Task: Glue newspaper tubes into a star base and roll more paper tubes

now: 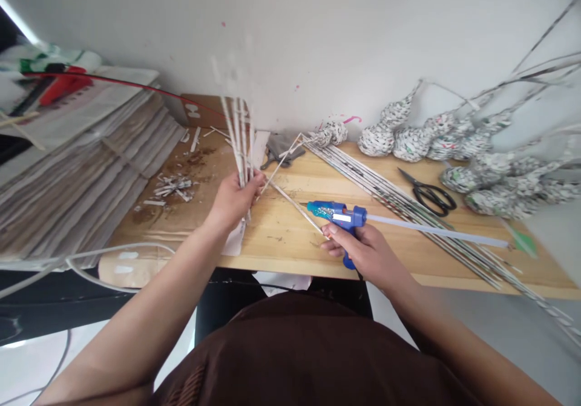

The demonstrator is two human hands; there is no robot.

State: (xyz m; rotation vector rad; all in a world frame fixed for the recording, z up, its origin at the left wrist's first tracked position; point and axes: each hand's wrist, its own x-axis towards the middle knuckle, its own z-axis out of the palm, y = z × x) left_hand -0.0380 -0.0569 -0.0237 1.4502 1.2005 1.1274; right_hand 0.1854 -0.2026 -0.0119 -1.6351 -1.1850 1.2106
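Observation:
Rolled paper sticks (237,130) stand upright in my left hand (236,200), which is closed around them near their lower part; their top ends are blurred. My right hand (358,248) is wrapped round the handle of a blue hot glue gun (336,212), its nozzle pointing left toward the bundle. A long whitish glue stick (436,232) sticks out of the gun's back. One slanting paper stick (295,204) runs from the bundle down to the fingertips of my right hand, which seem to touch its end. Beyond it, another bent strip leads up toward the wall.
Woven paper gourd shapes (376,140) line the wall at right. Black scissors (429,194) lie beside long paper sticks (363,179). Cut paper scraps (172,187) lie on cardboard at left, near a tall newspaper stack (113,146). A white cable (118,248) crosses the front left edge.

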